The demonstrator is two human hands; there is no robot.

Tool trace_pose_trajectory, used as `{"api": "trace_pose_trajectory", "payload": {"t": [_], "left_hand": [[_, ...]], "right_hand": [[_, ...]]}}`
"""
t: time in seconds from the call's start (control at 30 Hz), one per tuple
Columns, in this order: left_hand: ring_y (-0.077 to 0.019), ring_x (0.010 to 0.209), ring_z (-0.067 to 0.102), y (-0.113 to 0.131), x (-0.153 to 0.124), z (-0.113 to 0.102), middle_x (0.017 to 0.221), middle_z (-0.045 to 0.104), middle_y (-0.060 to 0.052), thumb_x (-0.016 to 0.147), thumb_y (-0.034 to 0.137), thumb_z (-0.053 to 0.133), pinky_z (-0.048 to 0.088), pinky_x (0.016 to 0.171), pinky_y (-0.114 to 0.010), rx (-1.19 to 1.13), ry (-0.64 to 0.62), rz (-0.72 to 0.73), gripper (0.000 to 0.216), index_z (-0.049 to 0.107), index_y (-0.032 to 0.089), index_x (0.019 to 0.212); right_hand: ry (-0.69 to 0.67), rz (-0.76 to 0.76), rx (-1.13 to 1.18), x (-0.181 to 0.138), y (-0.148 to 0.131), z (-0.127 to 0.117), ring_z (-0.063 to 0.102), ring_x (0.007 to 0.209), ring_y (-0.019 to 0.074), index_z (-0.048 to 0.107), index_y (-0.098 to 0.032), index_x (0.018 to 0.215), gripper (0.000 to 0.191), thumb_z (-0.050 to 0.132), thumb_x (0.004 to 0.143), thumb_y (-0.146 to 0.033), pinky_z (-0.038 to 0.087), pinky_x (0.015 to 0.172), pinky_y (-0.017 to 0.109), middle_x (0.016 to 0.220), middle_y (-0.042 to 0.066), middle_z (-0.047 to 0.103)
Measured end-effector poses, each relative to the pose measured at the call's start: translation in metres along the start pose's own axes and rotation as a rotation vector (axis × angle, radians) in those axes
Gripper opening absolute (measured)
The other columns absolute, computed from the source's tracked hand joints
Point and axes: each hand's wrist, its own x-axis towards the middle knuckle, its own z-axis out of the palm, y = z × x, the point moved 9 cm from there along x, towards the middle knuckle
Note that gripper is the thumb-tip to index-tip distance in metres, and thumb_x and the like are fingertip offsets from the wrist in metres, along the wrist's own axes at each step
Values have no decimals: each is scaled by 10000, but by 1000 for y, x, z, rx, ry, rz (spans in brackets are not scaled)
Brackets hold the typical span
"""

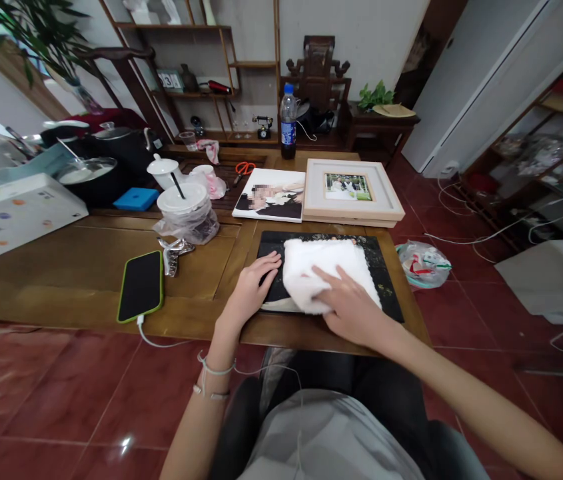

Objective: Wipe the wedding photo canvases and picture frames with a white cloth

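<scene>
Right of centre, a fluffy white cloth (pixel 328 259), squarish and rumpled at its lower left, lies on a gold-flecked black board (pixel 384 283) on the wooden table (pixel 76 273). The right hand (pixel 352 305) presses it, fingers spread; the left hand (pixel 252 285) rests, fingers extended, on the board's left edge. Upper centre, a plastic bottle (pixel 288 123) holds dark liquid.

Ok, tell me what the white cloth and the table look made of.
White cloth: matte, fluffy textile, perhaps plush or terry, from its fuzzy edges. Table: probably wood or veneer, slightly glossy, from its brown colour, panel joints and soft reflections.
</scene>
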Motion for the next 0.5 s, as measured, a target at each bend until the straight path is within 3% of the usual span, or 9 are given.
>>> {"api": "trace_pose_trajectory", "payload": {"t": [0.13,0.23,0.37,0.5], "left_hand": [[-226,1171,558,-1,0,0,1166,653,-122,898,186,460,449,1007,-440,-9,9,5,243,662,155,1030],[-226,1172,557,-1,0,0,1166,653,-115,899,188,457,450,1004,-449,-11,6,11,247,658,165,1039],[-225,1172,557,-1,0,-1,1163,653,-124,896,185,463,450,1007,-434,-14,11,9,237,661,154,1022],[-235,1170,557,-1,0,-1,1131,666,-114,894,182,459,459,994,-440,-5,3,-1,224,669,163,973]], "right_hand": [[37,78,-89,45,35,-5,320,1338,241,606,-127,1163,488,437,707,-86,181,1103,503,1380,175,454],[75,62,-138,66,43,-9,289,1352,240,582,-125,1193,490,409,736,-89,191,1085,522,1362,172,478],[79,46,-153,66,31,-6,279,1349,295,605,-113,1167,488,420,717,-78,184,1064,580,1387,164,451],[29,18,-133,37,-2,8,216,1367,331,653,-152,1110,450,444,719,-75,126,1068,628,1425,111,413]]}}
